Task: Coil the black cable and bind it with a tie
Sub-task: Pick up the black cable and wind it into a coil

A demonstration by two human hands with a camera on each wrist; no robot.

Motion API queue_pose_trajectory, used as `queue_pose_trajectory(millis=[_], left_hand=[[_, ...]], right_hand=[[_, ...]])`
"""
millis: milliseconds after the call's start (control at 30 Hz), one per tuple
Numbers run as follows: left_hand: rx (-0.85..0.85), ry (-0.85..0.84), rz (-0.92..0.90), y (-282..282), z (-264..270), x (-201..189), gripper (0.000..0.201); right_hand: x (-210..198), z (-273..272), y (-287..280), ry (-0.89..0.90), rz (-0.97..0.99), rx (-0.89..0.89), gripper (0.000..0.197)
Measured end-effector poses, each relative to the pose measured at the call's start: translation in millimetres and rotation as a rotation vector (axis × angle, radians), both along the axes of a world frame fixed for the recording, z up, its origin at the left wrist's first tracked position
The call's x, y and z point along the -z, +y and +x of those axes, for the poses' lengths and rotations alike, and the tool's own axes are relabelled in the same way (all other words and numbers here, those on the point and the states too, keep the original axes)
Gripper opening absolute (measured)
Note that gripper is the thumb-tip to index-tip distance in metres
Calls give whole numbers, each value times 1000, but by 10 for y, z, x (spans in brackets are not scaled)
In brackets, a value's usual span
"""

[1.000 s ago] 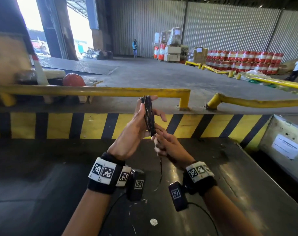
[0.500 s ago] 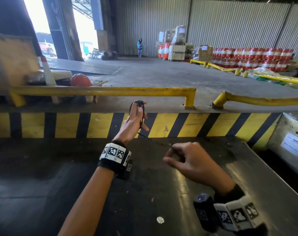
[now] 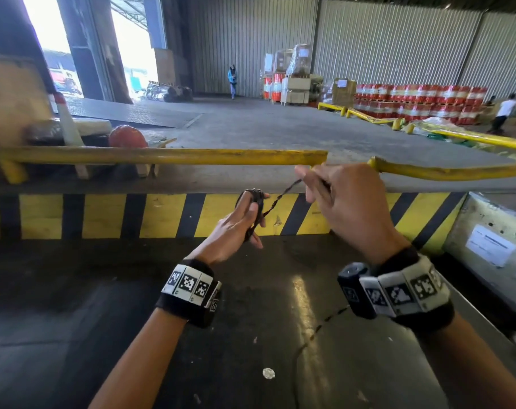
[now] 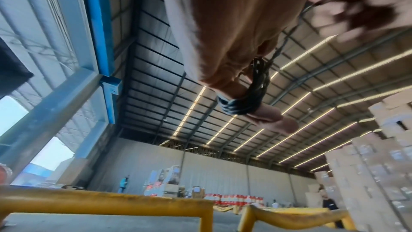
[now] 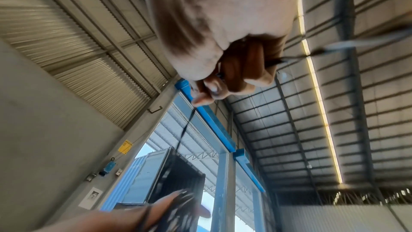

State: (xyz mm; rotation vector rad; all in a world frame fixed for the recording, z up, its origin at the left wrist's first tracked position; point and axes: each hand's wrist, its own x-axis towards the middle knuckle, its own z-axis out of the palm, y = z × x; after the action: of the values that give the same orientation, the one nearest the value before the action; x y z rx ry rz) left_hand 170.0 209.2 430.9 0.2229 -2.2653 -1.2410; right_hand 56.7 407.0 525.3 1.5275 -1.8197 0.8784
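The black cable (image 3: pixel 258 203) loops round the left hand (image 3: pixel 231 231), thumb clamping it; its strand runs taut rightward. The right hand (image 3: pixel 351 208) pinches it.

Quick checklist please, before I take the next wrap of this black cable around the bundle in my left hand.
1. Black cable coil secure on the left hand, looped round the fingers: ok.
2. Right hand pinches the free strand: ok.
3. Strand runs between the hands without snagging anything: ok.
4. Turns on the coil lie together, none slipping off: ok in the left wrist view.
5. Length of cable left beyond the right hand: cannot tell.
6. Tie ready within reach: none seen in any view, cannot tell.
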Motion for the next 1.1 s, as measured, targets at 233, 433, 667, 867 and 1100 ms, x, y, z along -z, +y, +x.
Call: queue_pose_trajectory(millis=[233,433,667,867,1100], left_hand=[[328,61,158,544,117,-146,47],[470,189,250,857,282,-471,49],[309,460,260,445,258,-988,51],[6,302,70,28,66,-1029,61],[80,74,8,89,-36,-518,43]], right_hand=[[-550,-289,-307,65,6,53,76],[-69,-485,-693,-502,201,-371,43],[1035,231,-598,-1056,8,-589,36],[933,423,-211,-715,48,-617,39],[64,34,117,-407,80,-494,25]])
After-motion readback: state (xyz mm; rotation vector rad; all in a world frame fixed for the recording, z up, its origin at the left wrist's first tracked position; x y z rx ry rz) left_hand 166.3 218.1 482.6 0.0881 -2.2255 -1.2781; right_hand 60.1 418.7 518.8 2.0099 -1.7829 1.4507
